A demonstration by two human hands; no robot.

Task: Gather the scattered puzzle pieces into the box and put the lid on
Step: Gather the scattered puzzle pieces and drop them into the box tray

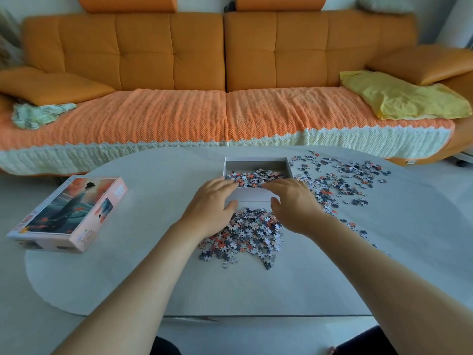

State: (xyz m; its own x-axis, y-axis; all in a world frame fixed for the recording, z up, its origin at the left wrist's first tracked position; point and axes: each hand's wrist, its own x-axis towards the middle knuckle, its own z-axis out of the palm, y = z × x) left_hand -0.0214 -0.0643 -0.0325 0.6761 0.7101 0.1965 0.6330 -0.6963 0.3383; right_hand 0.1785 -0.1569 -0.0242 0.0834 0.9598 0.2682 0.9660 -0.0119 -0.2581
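A white open box [256, 165] sits at the far middle of the table, with a layer of puzzle pieces [256, 176] inside. My left hand [212, 203] and my right hand [294, 203] reach over its near wall, fingers extended with the tips over the pieces in the box. Whether they carry pieces cannot be seen. A dense heap of pieces [248, 237] lies on the table just below my hands. More loose pieces [337, 180] spread to the right of the box. The pink lid [69, 213], printed with a picture, lies at the left.
The grey rounded table [153, 278] stands in front of an orange sofa [225, 73]. A yellow cloth [399, 98] and a green cloth [38, 114] lie on the sofa seat. White floor shows around the table.
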